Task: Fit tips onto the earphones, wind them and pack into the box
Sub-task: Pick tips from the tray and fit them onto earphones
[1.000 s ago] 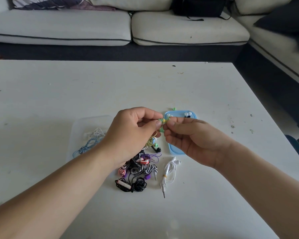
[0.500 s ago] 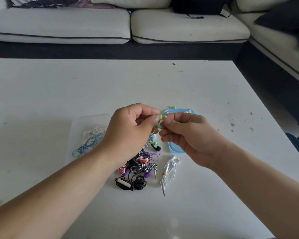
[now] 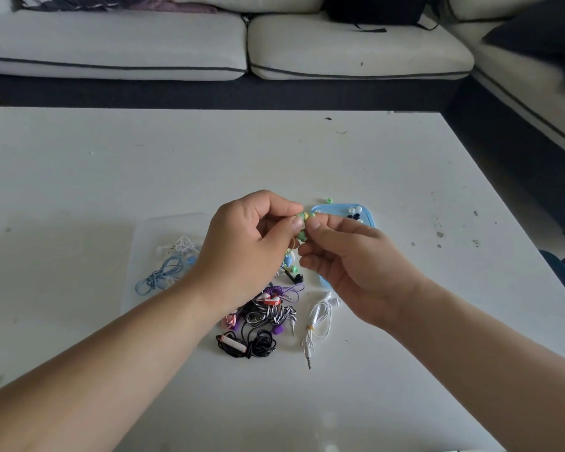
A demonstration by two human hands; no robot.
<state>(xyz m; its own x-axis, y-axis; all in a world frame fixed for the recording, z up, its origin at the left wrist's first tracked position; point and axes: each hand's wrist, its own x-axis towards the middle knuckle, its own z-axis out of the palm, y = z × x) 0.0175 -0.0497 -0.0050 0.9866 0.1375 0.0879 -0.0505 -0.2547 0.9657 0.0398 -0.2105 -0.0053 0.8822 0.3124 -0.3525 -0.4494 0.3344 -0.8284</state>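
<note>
Green earphone (image 3: 302,220) pinched between both hands' fingers (image 3: 297,223) — above table (image 3: 405,177)

right hand (image 3: 356,265) now nearer the left hand (image 3: 248,252) (fingertips almost touching)

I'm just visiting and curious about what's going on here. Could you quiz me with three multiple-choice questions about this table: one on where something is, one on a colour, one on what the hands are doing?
1. Where is the white coiled earphone?
A on the sofa
B on the table, right of the tangled pile
C in the blue tray

2. Colour of the tray?
A red
B black
C light blue

3. The left hand and right hand are:
A pinching a green earphone
B flat on the table
C empty, apart

Answers: B, it lies beside the pile; C, its rim is blue; A, fingertips meet on it.
</note>
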